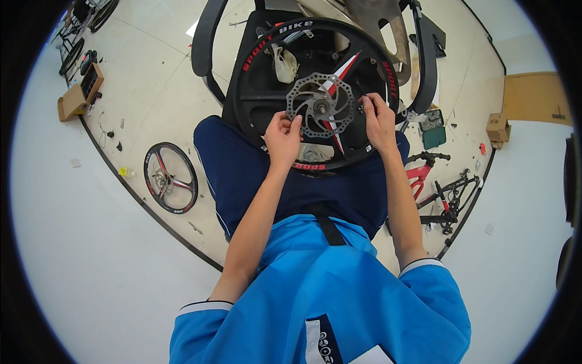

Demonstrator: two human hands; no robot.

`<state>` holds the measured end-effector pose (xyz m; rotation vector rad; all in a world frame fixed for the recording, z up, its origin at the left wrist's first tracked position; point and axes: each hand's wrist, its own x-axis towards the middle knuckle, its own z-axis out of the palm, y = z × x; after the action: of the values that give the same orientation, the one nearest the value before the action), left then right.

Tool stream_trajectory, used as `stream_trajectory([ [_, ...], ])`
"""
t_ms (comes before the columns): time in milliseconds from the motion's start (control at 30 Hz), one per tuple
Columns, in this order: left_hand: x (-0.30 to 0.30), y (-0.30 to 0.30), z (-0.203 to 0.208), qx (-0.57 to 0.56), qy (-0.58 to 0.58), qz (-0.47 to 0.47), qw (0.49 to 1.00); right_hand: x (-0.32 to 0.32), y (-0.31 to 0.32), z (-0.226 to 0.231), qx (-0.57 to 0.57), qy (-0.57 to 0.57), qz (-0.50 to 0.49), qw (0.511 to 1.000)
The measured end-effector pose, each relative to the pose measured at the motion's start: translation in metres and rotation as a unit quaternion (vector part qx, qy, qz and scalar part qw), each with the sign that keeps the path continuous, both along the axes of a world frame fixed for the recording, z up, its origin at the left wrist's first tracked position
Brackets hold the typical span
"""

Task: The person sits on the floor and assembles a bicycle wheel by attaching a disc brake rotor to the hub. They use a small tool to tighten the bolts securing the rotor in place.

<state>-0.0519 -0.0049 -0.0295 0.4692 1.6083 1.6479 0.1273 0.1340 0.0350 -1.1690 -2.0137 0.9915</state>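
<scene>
A black bicycle wheel (248, 85) with broad spokes and red and white markings lies flat across my lap and a black chair seat. At its hub sits a silver brake disc (310, 82) full of holes. My left hand (283, 138) is at the disc's left edge, fingers curled and thumb tip against the rim; anything between them is hidden. Right of the disc, apart from it, my right hand (379, 124) pinches thumb and forefinger over the wheel. Something small and dark shows at those fingertips, too small to name. A pale crumpled glove or cloth (285, 64) shows through a wheel opening.
Black armrests (207, 42) flank the wheel. Another wheel (171, 178) lies on the floor at left. A red and black bike frame (445, 197) lies at right, near a green case (434, 138). Cardboard boxes (498, 128) stand along the walls, with small parts scattered about.
</scene>
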Motion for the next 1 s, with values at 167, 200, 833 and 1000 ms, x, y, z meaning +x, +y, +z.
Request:
stream_trajectory([
  [167, 0.000, 0.001, 0.000, 0.002, 0.004, 0.005, 1.000, -0.013, -0.007, -0.021, -0.013, 0.030, 0.013, 0.999],
  [200, 0.000, 0.001, 0.001, 0.000, 0.007, 0.005, 1.000, -0.016, -0.010, -0.020, -0.014, 0.031, 0.010, 0.999],
  [833, 0.003, 0.003, -0.001, -0.017, 0.010, 0.020, 1.000, -0.013, 0.011, 0.029, 0.020, -0.122, 0.159, 0.979],
  [1000, 0.006, 0.003, -0.004, 0.002, -0.001, 0.034, 0.999, -0.014, 0.017, 0.036, 0.011, -0.166, 0.172, 0.971],
])
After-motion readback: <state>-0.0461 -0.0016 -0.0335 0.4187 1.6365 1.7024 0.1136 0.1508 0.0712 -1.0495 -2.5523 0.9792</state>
